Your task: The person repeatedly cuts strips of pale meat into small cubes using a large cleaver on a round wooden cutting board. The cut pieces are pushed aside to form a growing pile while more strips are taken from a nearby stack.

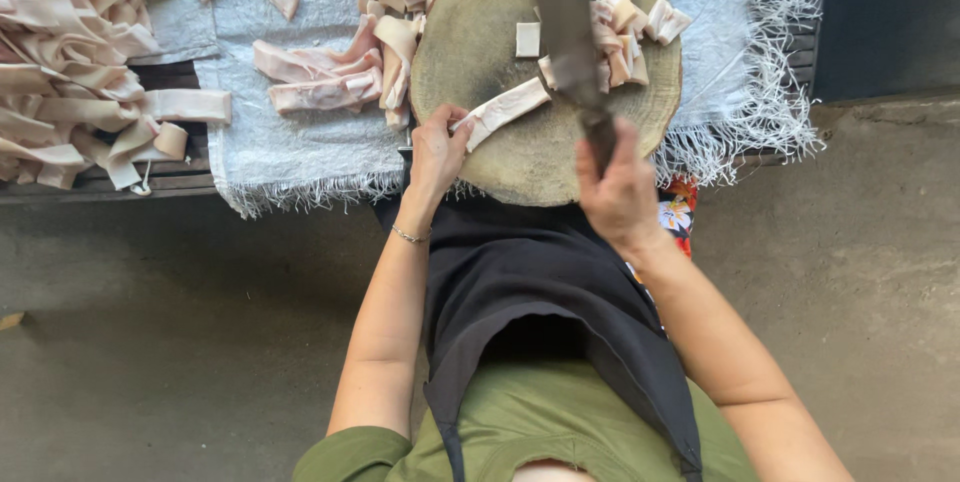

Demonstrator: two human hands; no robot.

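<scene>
Head view: the left hand pins a pork strip on the round block while the right hand grips the cleaver mid-chop, so the next cut likely needs the strip fed forward.

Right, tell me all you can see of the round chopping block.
The round chopping block looks like a thick slice of tree trunk, pale brown with a scuffed, worn top. It lies flat on a white fringed cloth. The left hand presses a long pale meat strip on it, the right hand holds a cleaver over it, and cut pieces sit along its far side.
</scene>
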